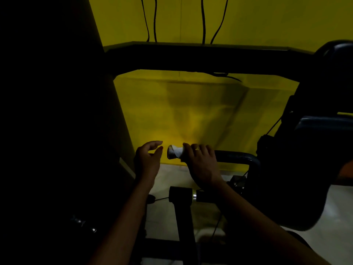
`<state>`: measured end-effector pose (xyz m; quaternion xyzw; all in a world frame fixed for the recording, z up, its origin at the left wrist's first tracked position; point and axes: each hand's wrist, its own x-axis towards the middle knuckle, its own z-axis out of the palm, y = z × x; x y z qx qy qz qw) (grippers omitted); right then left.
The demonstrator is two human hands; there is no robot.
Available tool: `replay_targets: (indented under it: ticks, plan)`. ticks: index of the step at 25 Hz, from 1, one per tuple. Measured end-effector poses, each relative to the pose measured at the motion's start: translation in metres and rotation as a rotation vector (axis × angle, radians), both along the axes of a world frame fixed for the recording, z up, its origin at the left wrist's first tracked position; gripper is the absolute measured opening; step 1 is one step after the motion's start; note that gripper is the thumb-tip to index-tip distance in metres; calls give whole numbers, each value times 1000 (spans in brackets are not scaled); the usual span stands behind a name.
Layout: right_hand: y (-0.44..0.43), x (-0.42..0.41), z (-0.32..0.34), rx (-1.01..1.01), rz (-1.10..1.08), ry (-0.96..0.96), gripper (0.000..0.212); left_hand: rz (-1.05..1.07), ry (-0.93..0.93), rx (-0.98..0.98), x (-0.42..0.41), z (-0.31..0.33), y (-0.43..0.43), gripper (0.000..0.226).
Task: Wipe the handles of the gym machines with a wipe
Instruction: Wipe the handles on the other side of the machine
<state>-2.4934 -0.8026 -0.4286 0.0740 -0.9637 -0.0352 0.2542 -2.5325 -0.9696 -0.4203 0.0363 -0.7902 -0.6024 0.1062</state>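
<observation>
Nearest to us, a black post (184,217) rises from below and carries a short bar with a silver ring (194,196). Pale floor (168,175) shows behind it.

Above the post, both forearms reach forward. The right hand (200,163) is closed from above around the handle (235,156), a dark horizontal bar that bends down at its right end. Under this hand's fingers lies the wipe (177,152), white and wrapped round the handle's left end, next to the end cap.

The left hand (148,159) hovers just left of that end, fingers relaxed and holding nothing. We cannot tell whether it touches the cap.

On the right we see a dark pad (324,127). Beyond, a black crossbar (191,58) spans the yellow wall (191,111), with cables (203,20) hanging above it.
</observation>
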Motion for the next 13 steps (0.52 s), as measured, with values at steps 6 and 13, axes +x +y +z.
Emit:
replay_targets:
  ticks: [6,13]
  plan:
    - [-6,-7,-1,17,191,37,50,-11,-176,213,-2,-5,5,18]
    - [14,11,30,-339,362,-36,31,-159,-278,322,-2,4,-3,11]
